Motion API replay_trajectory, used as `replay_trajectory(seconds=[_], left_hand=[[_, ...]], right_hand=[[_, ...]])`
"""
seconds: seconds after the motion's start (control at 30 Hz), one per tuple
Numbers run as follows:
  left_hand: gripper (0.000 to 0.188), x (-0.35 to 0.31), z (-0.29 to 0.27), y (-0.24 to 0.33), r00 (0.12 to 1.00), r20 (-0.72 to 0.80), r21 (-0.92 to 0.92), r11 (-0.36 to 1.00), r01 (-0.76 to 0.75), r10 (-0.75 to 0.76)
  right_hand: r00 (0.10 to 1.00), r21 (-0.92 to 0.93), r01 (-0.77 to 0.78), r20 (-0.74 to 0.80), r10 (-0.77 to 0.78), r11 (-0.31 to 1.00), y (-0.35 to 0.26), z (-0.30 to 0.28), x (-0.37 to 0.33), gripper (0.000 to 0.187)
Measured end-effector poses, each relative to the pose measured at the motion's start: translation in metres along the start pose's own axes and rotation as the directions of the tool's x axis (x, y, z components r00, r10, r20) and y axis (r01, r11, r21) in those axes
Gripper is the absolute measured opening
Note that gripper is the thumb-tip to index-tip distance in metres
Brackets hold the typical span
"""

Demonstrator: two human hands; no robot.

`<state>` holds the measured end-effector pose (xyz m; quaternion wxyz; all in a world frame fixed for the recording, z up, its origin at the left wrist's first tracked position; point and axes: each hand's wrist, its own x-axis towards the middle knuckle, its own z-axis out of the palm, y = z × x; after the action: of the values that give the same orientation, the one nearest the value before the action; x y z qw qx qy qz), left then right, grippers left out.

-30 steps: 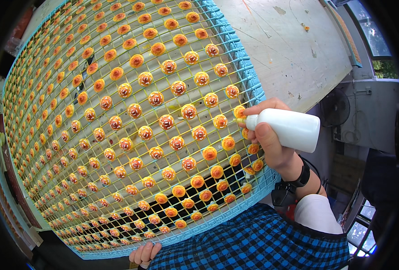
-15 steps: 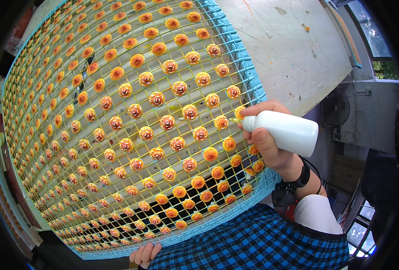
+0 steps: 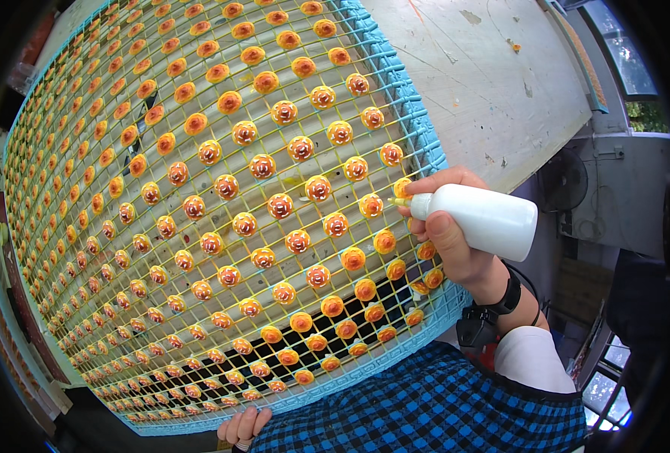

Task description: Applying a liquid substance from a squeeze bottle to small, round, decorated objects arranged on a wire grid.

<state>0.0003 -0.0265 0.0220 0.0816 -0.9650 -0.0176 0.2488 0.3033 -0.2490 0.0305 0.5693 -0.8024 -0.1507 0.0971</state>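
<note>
My right hand [image 3: 456,230] is wrapped round a white squeeze bottle [image 3: 494,221], which lies nearly level. Its thin yellowish nozzle points left, just beside an orange rosette with white marks [image 3: 370,204]. Many such rosettes sit in rows on a rack of yellow mesh with a light blue braided rim [image 3: 395,83]. Several near the lower right, like one plain orange rosette [image 3: 352,258], carry no white marks on top. At the bottom, my left hand [image 3: 244,426] has its fingers curled against the rack's near rim; the rest of it is hidden.
Beneath the rack and beyond its right rim lies a worn pale tabletop [image 3: 494,90] with stains and scratches. A dark fan [image 3: 563,181] stands to the right, by the wall and windows. Blue-and-black checked cloth [image 3: 395,404] covers my lap, close to the rack's near edge.
The bottle has shifted slightly right, so its nozzle tip sits a little farther from the marked rosette. My left hand and the rack look nearly still.
</note>
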Motion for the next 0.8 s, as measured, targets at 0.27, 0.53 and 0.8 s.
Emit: replay_trajectory(seconds=[0.27,0.53,0.8], left_hand=[[0.018,-0.008,0.039,-0.011,0.819,-0.567,-0.008,0.994,-0.113,0.089],[0.017,0.004,0.041,-0.008,0.688,-0.725,-0.088,0.985,-0.151,0.040],[0.017,0.010,-0.019,0.008,0.862,0.492,0.109,0.991,0.076,-0.120]], right_hand=[[0.998,-0.048,0.053,-0.011,-0.054,0.997,0.002,-0.003,-0.001,0.041],[0.997,-0.052,0.077,0.002,-0.077,0.996,0.001,-0.002,0.001,0.041],[0.998,0.059,0.067,-0.022,-0.065,0.996,-0.001,-0.001,-0.002,0.025]])
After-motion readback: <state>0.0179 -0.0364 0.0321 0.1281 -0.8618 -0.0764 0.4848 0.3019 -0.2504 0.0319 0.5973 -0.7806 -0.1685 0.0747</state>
